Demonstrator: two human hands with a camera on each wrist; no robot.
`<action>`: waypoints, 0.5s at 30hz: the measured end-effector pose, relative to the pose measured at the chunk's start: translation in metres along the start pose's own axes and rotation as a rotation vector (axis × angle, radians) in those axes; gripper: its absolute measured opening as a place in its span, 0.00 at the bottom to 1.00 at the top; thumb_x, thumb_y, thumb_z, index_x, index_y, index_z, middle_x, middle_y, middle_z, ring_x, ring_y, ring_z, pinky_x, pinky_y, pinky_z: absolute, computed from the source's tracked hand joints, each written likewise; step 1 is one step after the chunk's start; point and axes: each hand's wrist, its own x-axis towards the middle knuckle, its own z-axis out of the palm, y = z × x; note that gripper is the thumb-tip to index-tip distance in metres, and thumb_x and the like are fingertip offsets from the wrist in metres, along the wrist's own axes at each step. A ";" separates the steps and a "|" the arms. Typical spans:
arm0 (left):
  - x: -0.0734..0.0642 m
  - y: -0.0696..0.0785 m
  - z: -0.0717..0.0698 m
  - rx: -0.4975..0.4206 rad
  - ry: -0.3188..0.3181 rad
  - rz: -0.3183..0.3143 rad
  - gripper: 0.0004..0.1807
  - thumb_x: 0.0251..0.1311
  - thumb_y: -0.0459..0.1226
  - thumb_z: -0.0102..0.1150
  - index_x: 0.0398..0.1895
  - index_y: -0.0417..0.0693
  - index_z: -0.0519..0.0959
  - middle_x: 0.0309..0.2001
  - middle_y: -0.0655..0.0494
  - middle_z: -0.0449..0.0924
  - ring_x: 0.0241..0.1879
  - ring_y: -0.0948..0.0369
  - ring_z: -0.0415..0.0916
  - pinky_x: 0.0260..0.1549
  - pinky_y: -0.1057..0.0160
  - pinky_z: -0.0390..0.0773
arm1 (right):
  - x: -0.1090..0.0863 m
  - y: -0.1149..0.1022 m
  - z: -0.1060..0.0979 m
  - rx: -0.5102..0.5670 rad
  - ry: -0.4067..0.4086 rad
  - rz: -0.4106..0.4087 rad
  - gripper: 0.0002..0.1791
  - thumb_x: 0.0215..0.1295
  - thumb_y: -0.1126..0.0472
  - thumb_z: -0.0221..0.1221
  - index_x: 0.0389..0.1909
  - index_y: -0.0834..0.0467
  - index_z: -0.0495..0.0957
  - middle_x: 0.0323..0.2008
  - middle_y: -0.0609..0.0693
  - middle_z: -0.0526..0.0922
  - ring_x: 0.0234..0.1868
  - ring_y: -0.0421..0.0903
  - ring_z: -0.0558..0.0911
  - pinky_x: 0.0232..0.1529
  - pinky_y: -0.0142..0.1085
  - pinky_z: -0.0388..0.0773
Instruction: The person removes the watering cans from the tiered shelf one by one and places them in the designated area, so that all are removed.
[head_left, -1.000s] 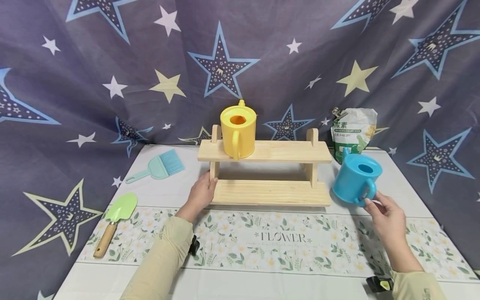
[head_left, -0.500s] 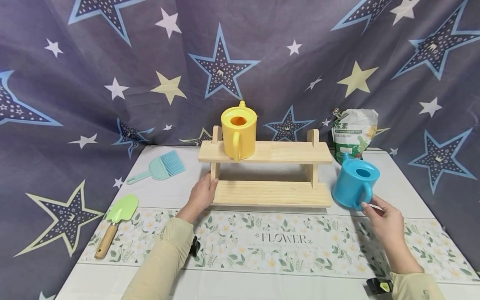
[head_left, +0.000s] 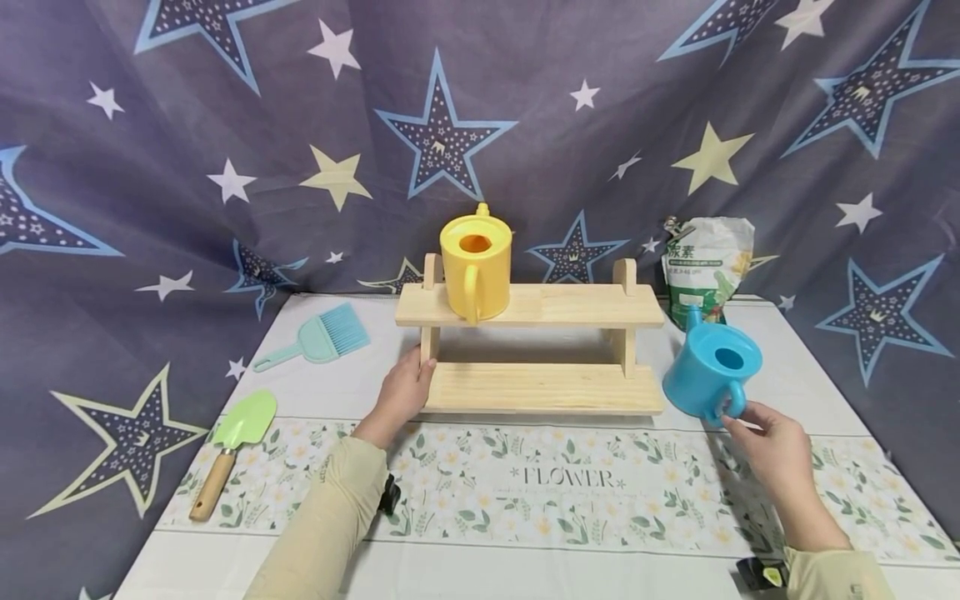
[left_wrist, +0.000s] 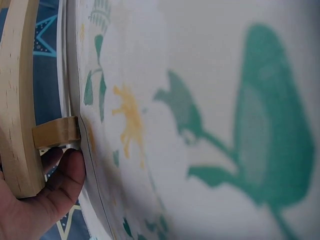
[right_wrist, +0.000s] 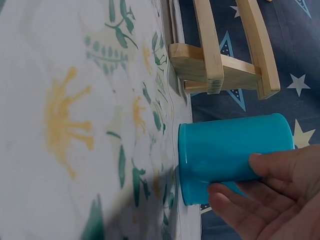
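Observation:
At the right of the head view, a blue toy watering can stands beside the shelf, spout pointing to the back. My right hand pinches its handle between thumb and fingers, as the right wrist view shows from closer, with the can's blue side facing the camera. My left hand grips the left end of a two-tier wooden shelf, its fingers curled at the lower board. A yellow toy watering can sits on the upper tier, left of the middle, its handle facing me.
A white and green bag with a clip stands behind the blue can. On the left lie a teal hand brush and a green trowel with a wooden handle. A flower-printed cloth strip crosses the table, and a starry curtain hangs behind.
The blue watering can has come slightly towards me, and its handle has turned a little to face me. My left hand, the shelf and the yellow can stay in place.

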 end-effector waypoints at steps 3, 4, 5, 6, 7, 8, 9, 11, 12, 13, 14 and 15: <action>0.000 -0.001 0.001 -0.004 0.004 0.000 0.28 0.77 0.45 0.39 0.71 0.37 0.60 0.61 0.39 0.70 0.60 0.44 0.70 0.60 0.44 0.68 | 0.000 0.000 -0.001 -0.012 0.016 -0.008 0.22 0.66 0.58 0.63 0.56 0.68 0.77 0.53 0.69 0.79 0.48 0.69 0.80 0.30 0.46 0.83; 0.000 -0.001 0.001 -0.006 0.005 0.000 0.27 0.77 0.45 0.39 0.71 0.37 0.60 0.60 0.39 0.70 0.59 0.44 0.71 0.60 0.44 0.68 | -0.002 -0.005 -0.002 -0.019 0.029 0.005 0.22 0.66 0.58 0.63 0.55 0.67 0.77 0.52 0.68 0.79 0.48 0.68 0.81 0.29 0.46 0.83; 0.000 -0.001 0.002 -0.009 0.006 0.001 0.27 0.76 0.44 0.39 0.71 0.37 0.60 0.59 0.39 0.71 0.58 0.44 0.71 0.59 0.44 0.69 | -0.005 -0.011 -0.005 -0.015 0.033 0.017 0.22 0.65 0.59 0.64 0.55 0.68 0.77 0.52 0.69 0.79 0.48 0.68 0.81 0.30 0.47 0.83; 0.000 -0.001 0.002 -0.009 0.007 0.005 0.27 0.77 0.44 0.39 0.71 0.37 0.60 0.59 0.39 0.71 0.58 0.44 0.72 0.59 0.44 0.69 | -0.007 -0.018 -0.008 -0.015 0.035 0.023 0.22 0.65 0.59 0.64 0.55 0.68 0.77 0.52 0.69 0.79 0.48 0.68 0.81 0.31 0.48 0.83; 0.000 -0.001 0.002 -0.010 0.008 0.008 0.27 0.77 0.44 0.39 0.71 0.36 0.60 0.59 0.39 0.71 0.57 0.44 0.72 0.58 0.43 0.70 | -0.010 -0.024 -0.011 -0.024 0.043 0.023 0.21 0.65 0.60 0.63 0.55 0.68 0.77 0.51 0.68 0.80 0.47 0.67 0.81 0.30 0.48 0.83; 0.000 -0.001 0.002 -0.011 0.010 0.010 0.27 0.77 0.44 0.39 0.70 0.36 0.60 0.58 0.39 0.71 0.57 0.44 0.72 0.58 0.44 0.70 | -0.013 -0.031 -0.014 -0.030 0.049 0.028 0.22 0.65 0.60 0.63 0.55 0.68 0.77 0.51 0.68 0.80 0.47 0.67 0.81 0.32 0.49 0.83; 0.000 -0.001 0.002 -0.011 0.012 0.009 0.27 0.76 0.44 0.40 0.70 0.36 0.60 0.58 0.39 0.72 0.57 0.45 0.73 0.57 0.44 0.70 | -0.016 -0.036 -0.018 -0.034 0.055 0.027 0.22 0.65 0.59 0.63 0.55 0.68 0.77 0.51 0.68 0.80 0.47 0.67 0.82 0.33 0.48 0.84; 0.000 -0.001 0.002 -0.009 0.015 0.013 0.27 0.76 0.44 0.40 0.70 0.36 0.60 0.58 0.39 0.72 0.56 0.44 0.73 0.57 0.44 0.70 | -0.020 -0.045 -0.025 -0.041 0.065 0.019 0.23 0.66 0.58 0.63 0.56 0.69 0.76 0.51 0.68 0.80 0.47 0.67 0.81 0.30 0.41 0.83; 0.000 -0.001 0.001 -0.006 0.016 0.015 0.27 0.76 0.44 0.40 0.70 0.36 0.60 0.58 0.39 0.72 0.56 0.44 0.73 0.57 0.44 0.70 | -0.021 -0.049 -0.027 -0.048 0.080 0.022 0.23 0.66 0.57 0.62 0.56 0.68 0.76 0.51 0.68 0.80 0.48 0.66 0.82 0.28 0.34 0.82; 0.000 -0.001 0.001 -0.006 0.016 0.014 0.27 0.76 0.44 0.40 0.70 0.36 0.60 0.58 0.39 0.72 0.57 0.44 0.73 0.57 0.44 0.70 | -0.023 -0.053 -0.029 -0.049 0.100 0.032 0.23 0.66 0.56 0.62 0.56 0.67 0.77 0.51 0.67 0.80 0.48 0.65 0.82 0.26 0.28 0.79; 0.000 -0.001 0.001 -0.005 0.016 0.013 0.27 0.76 0.44 0.40 0.70 0.36 0.60 0.58 0.39 0.72 0.56 0.44 0.73 0.57 0.44 0.70 | -0.024 -0.056 -0.031 -0.046 0.123 0.036 0.23 0.67 0.55 0.62 0.57 0.66 0.77 0.51 0.66 0.81 0.49 0.64 0.82 0.25 0.24 0.76; 0.000 -0.001 0.001 -0.004 0.016 0.015 0.27 0.76 0.44 0.40 0.70 0.36 0.60 0.58 0.39 0.72 0.57 0.44 0.73 0.57 0.44 0.70 | -0.025 -0.059 -0.033 -0.036 0.148 0.044 0.23 0.67 0.55 0.62 0.57 0.65 0.77 0.52 0.65 0.81 0.50 0.63 0.82 0.27 0.23 0.76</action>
